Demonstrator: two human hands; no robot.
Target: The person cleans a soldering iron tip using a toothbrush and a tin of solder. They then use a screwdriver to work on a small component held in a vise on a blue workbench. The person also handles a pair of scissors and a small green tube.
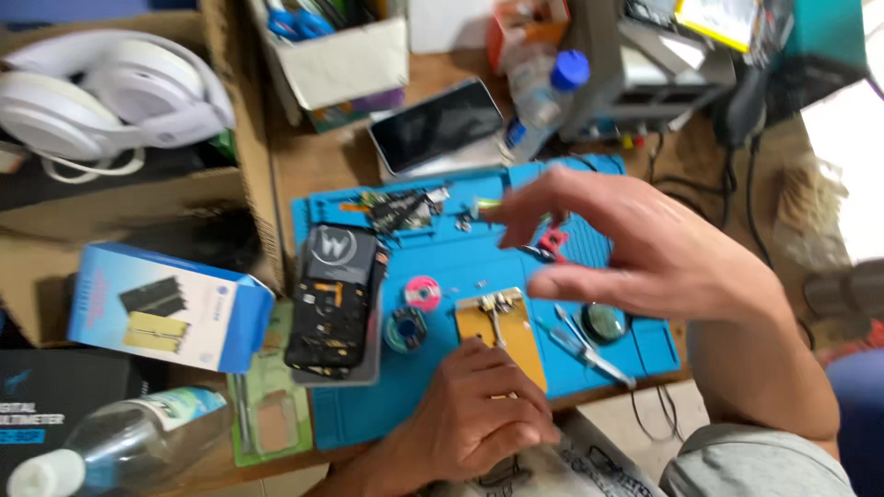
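My right hand [635,248] hovers over the right half of a blue work mat [460,276], fingers spread and pointing left, holding nothing that I can see. My left hand [474,410] rests curled at the mat's near edge, touching the bottom of a small yellow board [502,336] with a metal part on it. An opened phone [336,304] with exposed insides lies on the mat's left side. Two small solder spools [414,311] sit between phone and board. Tweezers and a screwdriver [589,345] lie right of the board.
White headphones [101,97] rest on cardboard boxes at the back left. A blue-and-white box [166,308] and a plastic bottle [120,437] lie left of the mat. Another phone [437,124], a blue-capped bottle [543,92] and a power unit [663,74] stand behind it.
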